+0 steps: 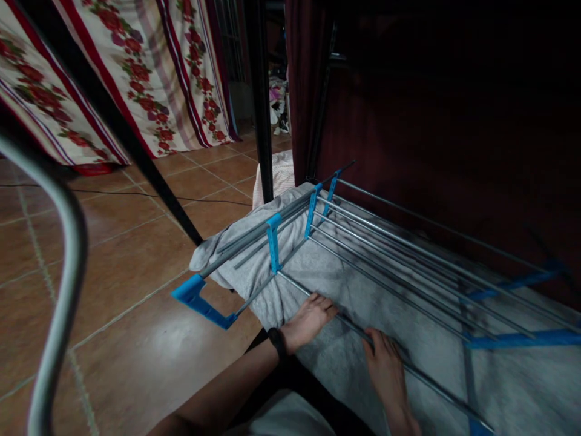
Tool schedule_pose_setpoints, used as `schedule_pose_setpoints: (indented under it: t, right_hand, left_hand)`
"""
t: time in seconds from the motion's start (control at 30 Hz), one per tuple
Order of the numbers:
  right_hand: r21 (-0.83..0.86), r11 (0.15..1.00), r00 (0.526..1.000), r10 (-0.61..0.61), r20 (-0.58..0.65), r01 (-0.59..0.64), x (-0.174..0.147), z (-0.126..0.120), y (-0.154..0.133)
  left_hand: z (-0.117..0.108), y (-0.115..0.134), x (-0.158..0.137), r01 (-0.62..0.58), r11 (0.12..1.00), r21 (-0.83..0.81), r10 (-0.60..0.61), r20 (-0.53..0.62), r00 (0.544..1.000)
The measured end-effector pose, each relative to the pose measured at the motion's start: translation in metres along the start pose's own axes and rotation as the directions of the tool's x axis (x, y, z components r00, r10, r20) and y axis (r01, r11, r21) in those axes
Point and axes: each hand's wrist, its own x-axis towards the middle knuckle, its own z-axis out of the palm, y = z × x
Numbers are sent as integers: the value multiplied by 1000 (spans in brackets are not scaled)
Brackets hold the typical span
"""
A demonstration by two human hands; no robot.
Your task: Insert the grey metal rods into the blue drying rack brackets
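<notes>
A drying rack with metal rods and blue plastic brackets (273,243) lies across a grey blanket (313,269). My left hand (310,318), with a dark band at the wrist, is wrapped over the nearest metal rod (347,321). Farther right along that same rod, my right hand (385,363) is closed on it, its thumb showing on the near side. Behind the hands runs a row of parallel rods (385,260) between blue end pieces. A blue corner piece (204,303) sticks out over the blanket's left edge.
Black posts (261,109) rise at the bed's far corner and left side. Brown floor tiles (149,315) spread to the left, with a thin cable (181,198) across them. A curved pale tube (68,260) stands at far left. Floral curtains (149,79) and a dark red cloth (304,91) hang behind.
</notes>
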Motion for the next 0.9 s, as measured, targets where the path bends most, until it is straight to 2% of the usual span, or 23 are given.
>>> schedule_pose_setpoints:
  t: [0.43,0.9]
  right_hand:
    - [-17,1000,999,-13,47,14,3,-10,-1]
    - [-159,986,995,-41,96,56,10,-24,-10]
  left_hand:
    - [-1,-3,0,-23,1000,-1,23,15,1000]
    - [-8,-9,1,-51,998,-39,51,-16,999]
